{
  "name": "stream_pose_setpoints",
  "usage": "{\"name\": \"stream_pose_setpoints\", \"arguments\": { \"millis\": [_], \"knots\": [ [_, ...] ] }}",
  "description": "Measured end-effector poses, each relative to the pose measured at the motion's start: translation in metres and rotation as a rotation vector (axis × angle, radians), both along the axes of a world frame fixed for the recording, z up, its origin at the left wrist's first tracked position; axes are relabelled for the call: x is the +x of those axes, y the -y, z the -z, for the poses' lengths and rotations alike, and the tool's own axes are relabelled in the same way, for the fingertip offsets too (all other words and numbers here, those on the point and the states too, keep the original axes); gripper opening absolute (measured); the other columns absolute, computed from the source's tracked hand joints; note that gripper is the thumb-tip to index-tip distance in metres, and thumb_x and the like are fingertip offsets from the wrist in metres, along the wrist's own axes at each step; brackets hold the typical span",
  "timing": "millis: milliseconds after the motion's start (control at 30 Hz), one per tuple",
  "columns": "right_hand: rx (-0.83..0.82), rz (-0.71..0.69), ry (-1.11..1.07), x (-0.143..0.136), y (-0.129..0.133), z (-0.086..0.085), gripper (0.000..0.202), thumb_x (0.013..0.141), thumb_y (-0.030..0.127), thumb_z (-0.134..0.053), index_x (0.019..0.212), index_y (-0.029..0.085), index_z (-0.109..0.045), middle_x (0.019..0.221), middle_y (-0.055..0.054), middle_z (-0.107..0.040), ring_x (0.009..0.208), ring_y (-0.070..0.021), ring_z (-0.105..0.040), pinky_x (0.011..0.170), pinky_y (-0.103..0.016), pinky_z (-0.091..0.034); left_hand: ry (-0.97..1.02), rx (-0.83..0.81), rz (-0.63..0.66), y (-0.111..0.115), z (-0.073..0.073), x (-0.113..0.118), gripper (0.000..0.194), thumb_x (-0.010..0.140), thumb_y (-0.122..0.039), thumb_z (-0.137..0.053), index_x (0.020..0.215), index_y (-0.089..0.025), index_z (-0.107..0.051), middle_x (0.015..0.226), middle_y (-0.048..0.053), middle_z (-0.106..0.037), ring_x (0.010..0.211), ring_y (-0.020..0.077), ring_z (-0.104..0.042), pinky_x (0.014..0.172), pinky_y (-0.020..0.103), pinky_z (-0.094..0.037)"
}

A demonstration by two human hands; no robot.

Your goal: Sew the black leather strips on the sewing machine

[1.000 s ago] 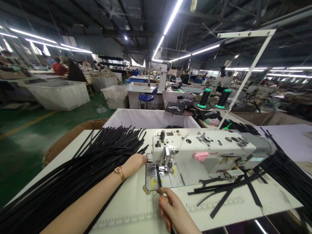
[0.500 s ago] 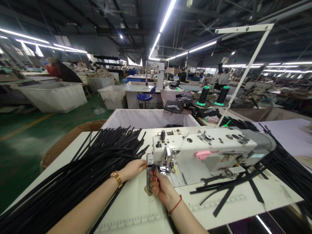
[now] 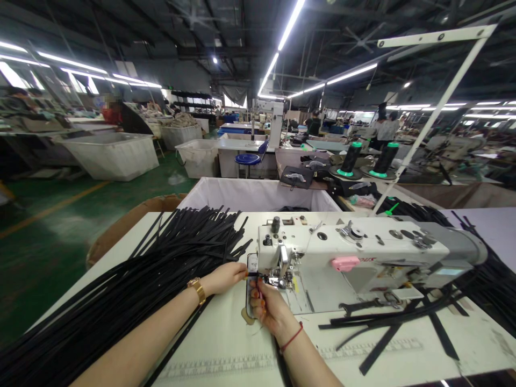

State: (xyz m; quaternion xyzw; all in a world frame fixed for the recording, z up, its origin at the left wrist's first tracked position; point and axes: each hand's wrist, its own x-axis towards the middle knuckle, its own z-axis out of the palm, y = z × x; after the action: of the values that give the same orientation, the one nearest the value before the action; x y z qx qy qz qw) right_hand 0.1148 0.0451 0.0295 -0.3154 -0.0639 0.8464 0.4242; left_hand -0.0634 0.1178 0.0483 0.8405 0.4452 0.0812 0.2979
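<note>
At the needle end of a white sewing machine (image 3: pixel 306 269), my left hand (image 3: pixel 226 278) pinches the end of a black strap next to the presser foot (image 3: pixel 276 281). My right hand (image 3: pixel 274 310) is just in front of the foot, its fingers closed around a slim pink tool (image 3: pixel 260 291). Most of that tool is hidden in the fingers, so its kind cannot be made out. Left of my hands, a large bundle of black straps (image 3: pixel 161 263) covers the table (image 3: pixel 226 344).
Loose black strap pieces (image 3: pixel 382 344) and a wrench (image 3: pixel 360 306) lie by the machine's front. Black thread cones (image 3: pixel 350 159) stand behind it. Beyond the table's back edge is a lined bin (image 3: pixel 242 193). A printed ruler (image 3: pixel 226 365) runs along the front. People are farther off.
The view has shifted slightly left, so the machine and table appear farther right. Both hands stay by the presser foot with nearly the same grips.
</note>
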Motion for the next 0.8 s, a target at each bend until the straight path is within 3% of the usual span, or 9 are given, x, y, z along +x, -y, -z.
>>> {"name": "stream_pose_setpoints", "arguments": {
  "millis": [467, 800],
  "knots": [
    [0.052, 0.052, 0.079, -0.001, 0.009, -0.004, 0.019, 0.092, 0.025, -0.044, 0.079, 0.013, -0.053, 0.048, 0.009, -0.041, 0.033, 0.0007, -0.023, 0.034, -0.011, -0.006, -0.094, 0.152, -0.036, 0.023, -0.016, 0.007, 0.028, 0.093, -0.036, -0.042, 0.092, -0.021, -0.065, 0.089, 0.006, -0.070, 0.083, 0.0228, -0.064, 0.073, 0.027, -0.044],
    [0.117, 0.016, 0.076, 0.001, 0.025, -0.012, 0.025, 0.078, 0.031, -0.067, 0.084, 0.010, -0.055, 0.052, 0.007, -0.047, 0.036, 0.0016, -0.030, 0.036, -0.011, -0.009, -0.092, 0.312, -0.053, 0.037, -0.032, -0.006, 0.021, 0.093, -0.034, -0.047, 0.091, -0.021, -0.063, 0.089, 0.004, -0.069, 0.082, 0.0213, -0.065, 0.070, 0.025, -0.043]
  ]
}}
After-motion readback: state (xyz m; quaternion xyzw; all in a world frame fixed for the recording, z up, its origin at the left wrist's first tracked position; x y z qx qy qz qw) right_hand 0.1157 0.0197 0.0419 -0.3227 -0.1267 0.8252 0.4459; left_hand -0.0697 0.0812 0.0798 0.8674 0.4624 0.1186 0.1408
